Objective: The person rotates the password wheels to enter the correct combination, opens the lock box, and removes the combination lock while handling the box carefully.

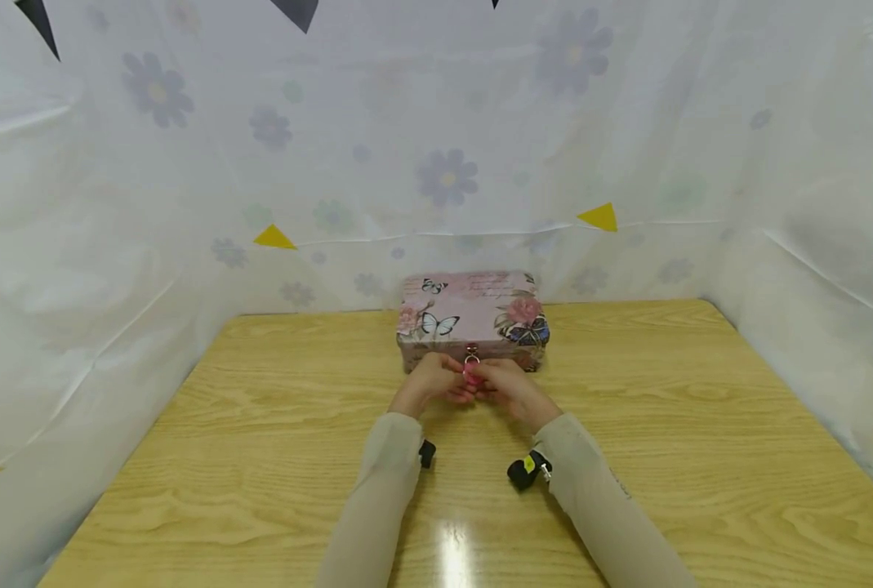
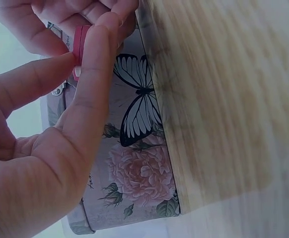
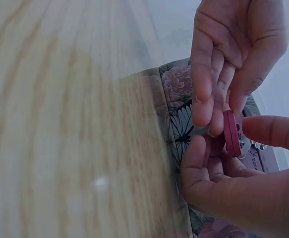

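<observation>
A pink floral box point(image 1: 473, 306) with butterflies and roses stands shut at the far side of the table. From the metal clasp point(image 1: 471, 349) on its front hangs a small red-pink padlock point(image 1: 471, 373) by its shackle. My left hand point(image 1: 434, 380) pinches the padlock's left side between thumb and index finger. On the other side, my right hand point(image 1: 513, 390) holds it with the thumb at its face and curled fingers behind. Small dark dials point(image 3: 239, 132) show on the lock body in the right wrist view. Fingers partly cover the lock.
The wooden table point(image 1: 296, 457) reaches back to a white flower-print curtain point(image 1: 363, 147) that also rises on both sides. Yellow pennants point(image 1: 275, 237) hang on the curtain behind the box. Black wrist straps point(image 1: 527, 471) sit under both sleeves.
</observation>
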Demonstrator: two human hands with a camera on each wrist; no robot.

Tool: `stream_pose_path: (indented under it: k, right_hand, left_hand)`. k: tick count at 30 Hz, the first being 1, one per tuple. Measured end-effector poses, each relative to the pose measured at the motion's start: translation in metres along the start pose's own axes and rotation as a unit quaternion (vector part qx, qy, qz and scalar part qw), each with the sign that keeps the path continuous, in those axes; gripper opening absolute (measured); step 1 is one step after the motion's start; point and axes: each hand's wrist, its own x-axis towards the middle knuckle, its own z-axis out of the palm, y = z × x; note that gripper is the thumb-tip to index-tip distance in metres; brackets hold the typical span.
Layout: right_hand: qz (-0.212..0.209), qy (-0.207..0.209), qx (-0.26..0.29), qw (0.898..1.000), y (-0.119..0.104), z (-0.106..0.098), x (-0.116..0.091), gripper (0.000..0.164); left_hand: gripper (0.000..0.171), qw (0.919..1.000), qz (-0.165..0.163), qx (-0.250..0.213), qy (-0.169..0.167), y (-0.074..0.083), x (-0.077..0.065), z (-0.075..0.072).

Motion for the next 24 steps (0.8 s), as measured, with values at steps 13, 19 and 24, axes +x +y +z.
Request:
stream_pose_path:
  k: [13,19,24]
  right_hand:
    - [-0.009,-0.011,0.008,1.0,-0.0007,-0.0004,-0.0015,0.011]
    - [-0.007,-0.006,-0.004,1.0,0.0002,-0.0005,0.0008,0.014]
    - [-0.006,-0.004,-0.008,1.0,0.0016,-0.0004,0.0028,0.016]
  left_hand:
    - [0.021,0.9998,-0.008,-0.016,0.003,0.0017,-0.001,0.0011]
    - [0.022,0.9998,-0.005,-0.017,0.002,0.0018,-0.0019,0.002]
    - [0.021,0.9999,-0.003,-0.015,0.003,0.0009,-0.0011,0.0023]
